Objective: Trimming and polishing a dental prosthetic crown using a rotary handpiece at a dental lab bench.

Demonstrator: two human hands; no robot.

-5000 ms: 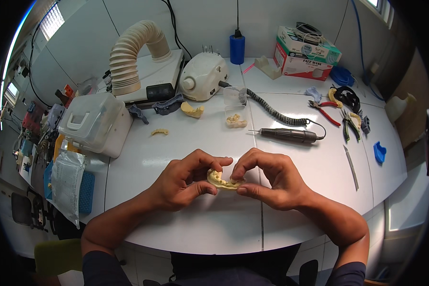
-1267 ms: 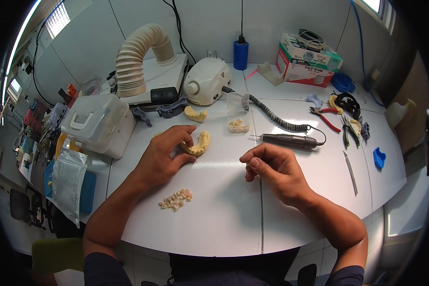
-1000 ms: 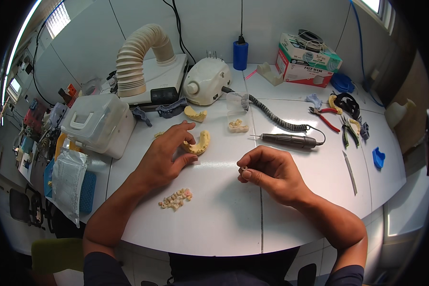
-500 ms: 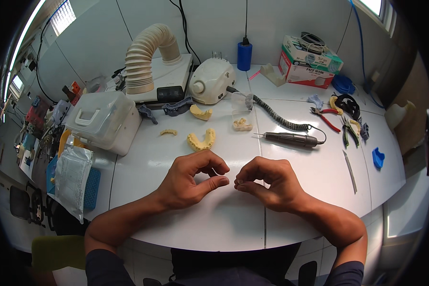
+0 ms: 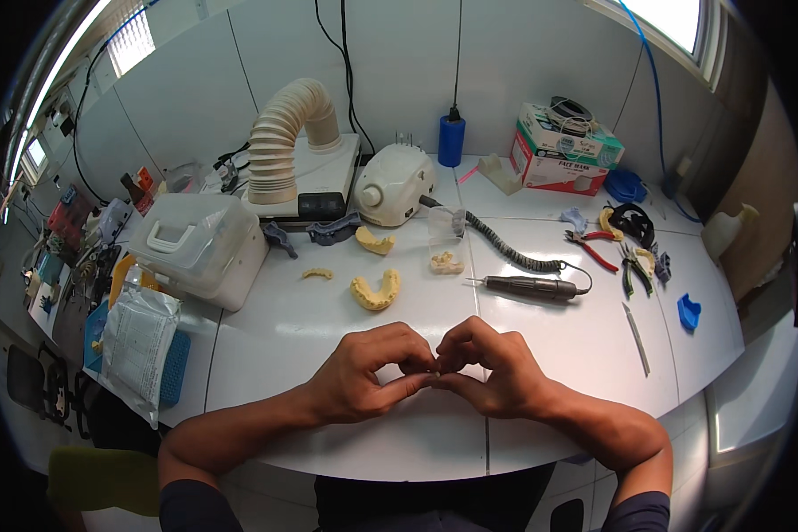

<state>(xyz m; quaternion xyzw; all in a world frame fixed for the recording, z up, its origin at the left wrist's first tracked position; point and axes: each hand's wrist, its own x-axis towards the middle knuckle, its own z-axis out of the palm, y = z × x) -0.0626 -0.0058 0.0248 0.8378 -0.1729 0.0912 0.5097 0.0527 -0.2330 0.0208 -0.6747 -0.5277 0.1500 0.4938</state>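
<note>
Left hand (image 5: pixel 363 381) and right hand (image 5: pixel 492 377) meet fingertip to fingertip, pinching something tiny, unidentifiable. Best kept low over white surface (image 5: pixel 284 346); yellow horseshoe-shaped dental cast (image 5: pixel 377 291) lies just beyond.

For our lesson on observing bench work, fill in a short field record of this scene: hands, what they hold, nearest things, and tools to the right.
Left hand: left hand, fingertips meeting the other hand's
Right hand: right hand, pinching
Held item: something tiny between the fingertips, too small to tell
Nearest thing: yellow horseshoe-shaped dental cast, lying apart from the hands
Right side: grey metal rotary handpiece on a coiled cord
Surface: white table
</note>
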